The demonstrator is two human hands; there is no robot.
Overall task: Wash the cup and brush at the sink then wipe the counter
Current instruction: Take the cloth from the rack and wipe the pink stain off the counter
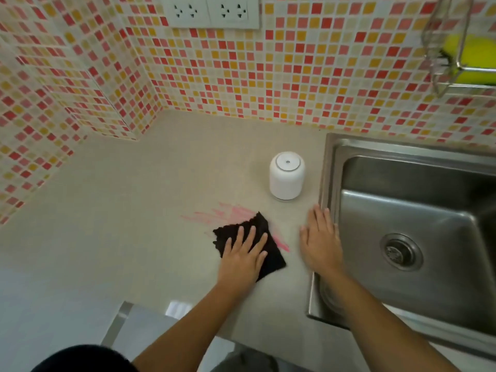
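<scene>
Pink smear [228,214] on counter [134,210]. Left hand [243,257] flat, fingers spread, pressing black cloth [249,245] over it. White cup [287,175] upside down, farther right. Right hand [320,240] flat, empty, beside sink [330,167].

From my feed I see two bare forearms, uncovered all the way down to the bottom edge of the frame. The left hand [243,257] and right hand [320,241] carry no gloves, rings, watch or bands. A black garment [83,358], probably a shirt, bulges at the lower left; its sleeve is out of view.
</scene>
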